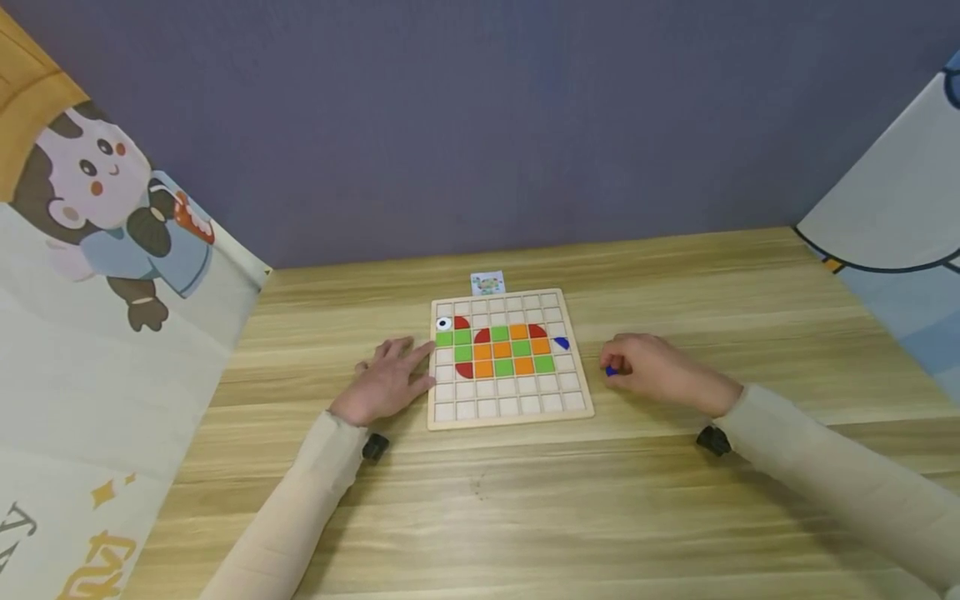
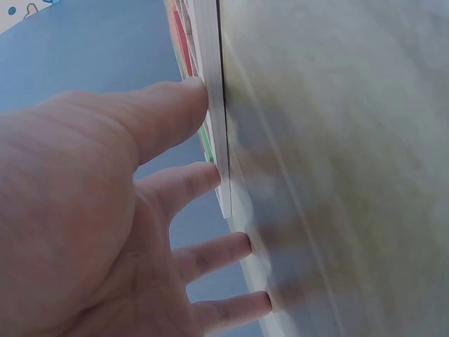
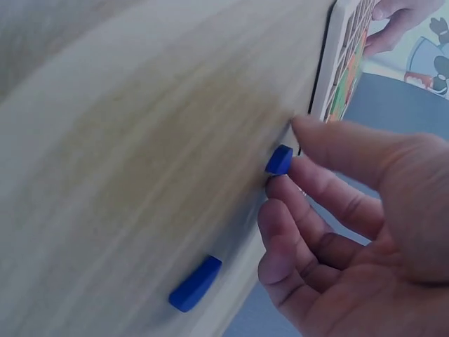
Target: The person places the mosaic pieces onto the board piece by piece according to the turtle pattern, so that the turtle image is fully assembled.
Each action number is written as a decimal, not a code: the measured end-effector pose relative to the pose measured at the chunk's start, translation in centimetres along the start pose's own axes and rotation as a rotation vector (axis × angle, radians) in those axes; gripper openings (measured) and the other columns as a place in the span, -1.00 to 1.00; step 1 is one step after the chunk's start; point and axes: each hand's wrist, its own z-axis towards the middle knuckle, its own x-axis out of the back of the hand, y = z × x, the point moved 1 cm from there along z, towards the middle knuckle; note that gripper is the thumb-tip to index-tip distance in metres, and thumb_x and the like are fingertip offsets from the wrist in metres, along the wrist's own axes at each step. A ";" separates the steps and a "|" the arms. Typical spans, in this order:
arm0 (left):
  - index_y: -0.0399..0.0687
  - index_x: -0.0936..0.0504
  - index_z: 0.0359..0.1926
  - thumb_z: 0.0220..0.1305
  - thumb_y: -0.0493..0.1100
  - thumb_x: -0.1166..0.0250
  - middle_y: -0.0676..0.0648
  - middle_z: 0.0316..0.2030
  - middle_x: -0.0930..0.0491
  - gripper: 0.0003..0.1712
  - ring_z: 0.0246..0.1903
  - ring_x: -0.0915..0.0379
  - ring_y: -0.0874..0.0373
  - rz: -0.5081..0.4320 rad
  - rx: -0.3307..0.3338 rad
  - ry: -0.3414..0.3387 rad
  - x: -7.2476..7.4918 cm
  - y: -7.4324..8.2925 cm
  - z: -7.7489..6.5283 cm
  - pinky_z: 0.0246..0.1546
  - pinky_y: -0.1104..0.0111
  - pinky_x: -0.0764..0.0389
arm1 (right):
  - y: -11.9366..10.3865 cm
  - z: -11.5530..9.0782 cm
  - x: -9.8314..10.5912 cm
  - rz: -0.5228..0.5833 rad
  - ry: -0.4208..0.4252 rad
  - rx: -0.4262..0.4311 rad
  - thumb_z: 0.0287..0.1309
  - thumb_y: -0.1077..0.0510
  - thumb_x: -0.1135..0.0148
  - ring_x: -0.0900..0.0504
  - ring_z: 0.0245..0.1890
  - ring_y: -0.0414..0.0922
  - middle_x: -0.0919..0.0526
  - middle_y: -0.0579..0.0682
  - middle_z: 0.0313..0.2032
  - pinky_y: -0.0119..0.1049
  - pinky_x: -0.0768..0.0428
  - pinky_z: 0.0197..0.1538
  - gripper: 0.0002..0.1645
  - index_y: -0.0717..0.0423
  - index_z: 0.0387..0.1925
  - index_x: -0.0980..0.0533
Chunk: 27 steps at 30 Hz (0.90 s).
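Observation:
A light wooden grid board (image 1: 517,407) lies on the table, with red, green and orange pieces forming an animal shape and a white eye tile (image 1: 443,323) at its upper left. Near its right edge sits a blue piece (image 1: 562,342). My left hand (image 1: 386,385) rests with spread fingers against the board's left edge; thumb and forefinger touch the rim in the left wrist view. To the right of the board, my right hand (image 1: 648,367) pinches a small blue quarter-round piece (image 3: 280,160) close over the table. Another blue piece (image 3: 195,284) lies on the table beside that hand.
A small picture card (image 1: 487,282) showing a coloured pattern lies at the board's far edge. Behind the wooden table (image 1: 525,517) rises a dark blue-grey panel (image 1: 495,133). Printed cloths hang at the left and right sides.

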 end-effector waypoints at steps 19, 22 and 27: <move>0.17 -0.06 0.47 0.39 0.23 0.03 -0.22 0.42 0.06 -0.28 0.36 0.21 -0.31 -0.006 0.002 0.010 -0.1 -0.1 -0.1 0.04 -0.42 -0.02 | 0.7 -0.3 0.0 0.023 0.141 -0.034 0.05 0.31 -0.35 -0.57 -0.39 -0.21 -0.64 -0.12 -0.40 -0.24 -0.54 -0.31 -0.90 0.09 -0.35 -0.67; 0.16 -0.07 0.47 0.39 0.23 0.03 -0.23 0.42 0.05 -0.28 0.35 0.20 -0.32 -0.006 -0.005 0.014 -0.2 -0.1 -0.1 0.04 -0.42 -0.02 | 1.0 -0.5 0.0 0.002 0.173 -0.025 0.01 0.30 -0.39 -0.51 -0.44 -0.24 -0.58 -0.18 -0.45 -0.25 -0.50 -0.34 -0.89 0.04 -0.40 -0.66; 0.16 -0.07 0.47 0.39 0.23 0.03 -0.23 0.41 0.05 -0.28 0.35 0.20 -0.32 -0.006 -0.011 0.020 -0.2 -0.1 -0.1 0.03 -0.42 -0.03 | 1.3 -0.7 0.0 -0.012 0.140 0.001 -0.03 0.30 -0.42 -0.48 -0.47 -0.27 -0.54 -0.21 -0.47 -0.30 -0.50 -0.38 -0.87 0.05 -0.40 -0.66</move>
